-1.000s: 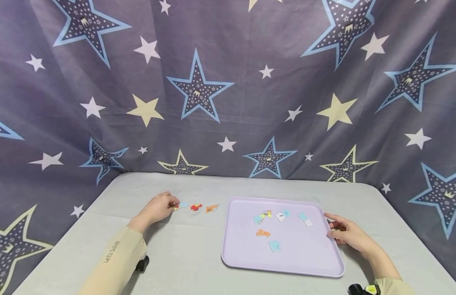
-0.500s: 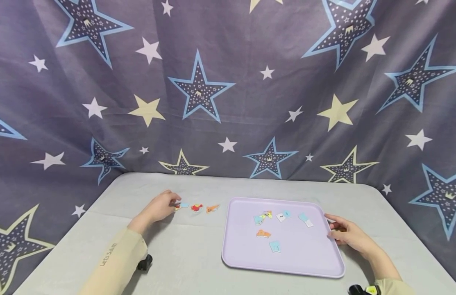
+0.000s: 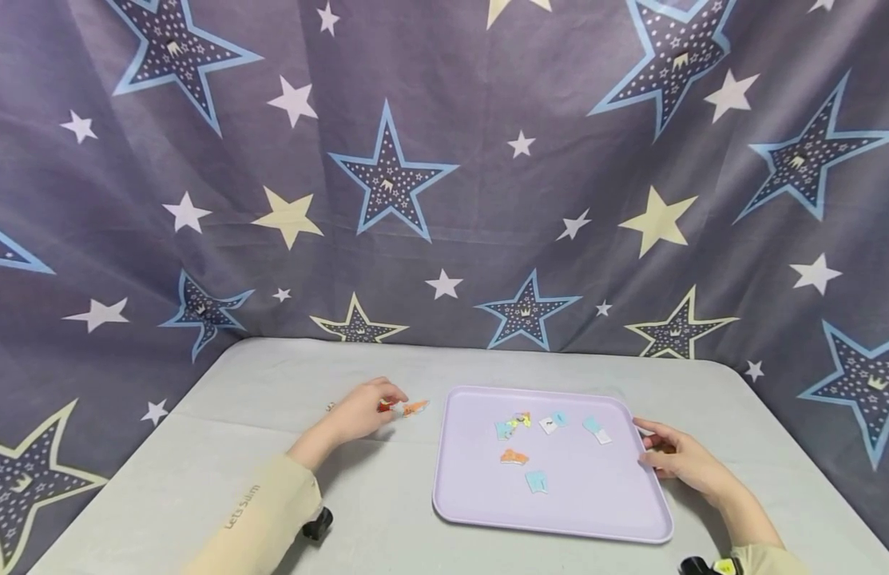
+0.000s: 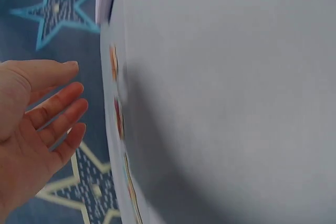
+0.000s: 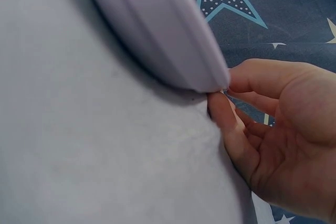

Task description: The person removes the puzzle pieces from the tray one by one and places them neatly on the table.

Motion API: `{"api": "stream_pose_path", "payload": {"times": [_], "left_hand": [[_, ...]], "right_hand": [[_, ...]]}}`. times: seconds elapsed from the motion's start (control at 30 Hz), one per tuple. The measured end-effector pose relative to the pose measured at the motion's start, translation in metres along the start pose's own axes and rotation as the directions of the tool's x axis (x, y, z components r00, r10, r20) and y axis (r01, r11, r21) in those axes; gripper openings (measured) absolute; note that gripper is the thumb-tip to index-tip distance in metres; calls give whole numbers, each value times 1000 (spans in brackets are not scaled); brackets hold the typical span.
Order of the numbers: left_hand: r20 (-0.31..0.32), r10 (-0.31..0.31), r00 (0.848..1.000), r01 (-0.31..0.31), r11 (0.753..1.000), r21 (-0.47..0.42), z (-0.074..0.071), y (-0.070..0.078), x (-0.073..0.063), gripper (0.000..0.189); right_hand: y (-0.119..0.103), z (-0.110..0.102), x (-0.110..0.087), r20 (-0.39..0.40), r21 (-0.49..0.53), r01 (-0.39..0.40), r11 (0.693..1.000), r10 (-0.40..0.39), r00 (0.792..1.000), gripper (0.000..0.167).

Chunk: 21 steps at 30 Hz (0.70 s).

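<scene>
My left hand hovers over the left part of the table, fingers relaxed and holding nothing, as the left wrist view shows. Just past its fingertips are a red puzzle piece and an orange puzzle piece. A third piece is mostly hidden behind the hand; in the left wrist view this piece lies flat in line with the other two. At the right, my right hand pinches the rim of a lilac tray between thumb and fingers; the pinch shows closely in the right wrist view.
On the tray lie a light blue and yellow pair of pieces, two blue-and-white ones, an orange piece and a light blue piece. A star-patterned curtain hangs behind the pale table.
My left hand has moved right, from the leftmost piece to over the red one, which it now partly covers. The right hand and the tray have stayed put.
</scene>
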<state>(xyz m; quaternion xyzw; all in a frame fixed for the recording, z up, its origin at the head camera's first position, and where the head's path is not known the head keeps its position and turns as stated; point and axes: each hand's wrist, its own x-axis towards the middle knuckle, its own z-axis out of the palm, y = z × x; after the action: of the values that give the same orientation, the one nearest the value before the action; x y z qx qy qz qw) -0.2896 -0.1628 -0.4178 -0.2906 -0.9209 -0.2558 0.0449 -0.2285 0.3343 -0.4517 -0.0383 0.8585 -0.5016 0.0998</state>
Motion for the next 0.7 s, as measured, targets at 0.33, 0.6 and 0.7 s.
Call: {"api": "stream_pose_path", "payload": {"times": [0.33, 0.6, 0.7], "left_hand": [[63, 141, 988, -140, 990, -15, 27, 39, 19, 23], [137, 160, 977, -156, 987, -42, 48, 72, 34, 23], [170, 179, 969, -171, 983, -62, 56, 84, 38, 24]], "right_hand": [[0, 0, 1, 3, 0, 4, 1000, -4, 1000, 67], [-2, 0, -1, -3, -10, -1, 1000, 1, 1000, 67], [-1, 0, -1, -5, -5, -6, 1000, 6, 1000, 67]]}}
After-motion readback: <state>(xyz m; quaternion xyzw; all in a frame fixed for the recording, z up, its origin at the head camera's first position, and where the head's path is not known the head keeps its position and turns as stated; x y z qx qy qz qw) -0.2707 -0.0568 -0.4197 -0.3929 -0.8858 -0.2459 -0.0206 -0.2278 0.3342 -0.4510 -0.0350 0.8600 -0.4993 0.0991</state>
